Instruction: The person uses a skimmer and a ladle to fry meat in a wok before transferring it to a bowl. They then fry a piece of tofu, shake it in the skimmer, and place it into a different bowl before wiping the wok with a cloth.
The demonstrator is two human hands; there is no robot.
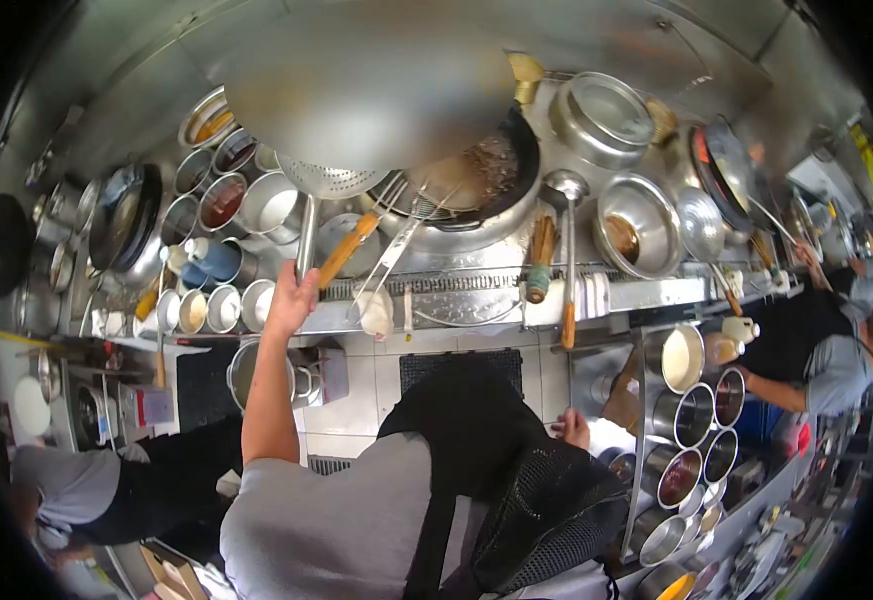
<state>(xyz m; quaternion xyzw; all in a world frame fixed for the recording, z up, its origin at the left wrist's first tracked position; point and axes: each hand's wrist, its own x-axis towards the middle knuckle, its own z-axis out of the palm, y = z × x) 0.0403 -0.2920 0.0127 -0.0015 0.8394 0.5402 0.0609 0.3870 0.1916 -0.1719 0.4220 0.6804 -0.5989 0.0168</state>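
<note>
Under my left hand (291,300): strainer (331,178) of perforated bright metal with a smooth steel handle; the wok (476,185) beside it is dark and matt inside, its surround polished steel. Ladle (566,190) of glossy metal on a wooden grip (worn, orange-brown), round containers (221,205) of brushed steel. My apron (466,430) is matt black cloth, my shirt (326,530) soft grey knit, and my right hand (574,428) lies near shiny steel pots (694,412).

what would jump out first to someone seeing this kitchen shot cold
The big dark wok at top centre, ringed by ladles and a perforated skimmer, draws the eye first. Next, the left hand gripping the skimmer's metal handle, arm stretched up from below. Rows of round steel seasoning pots sit at upper left.
</note>
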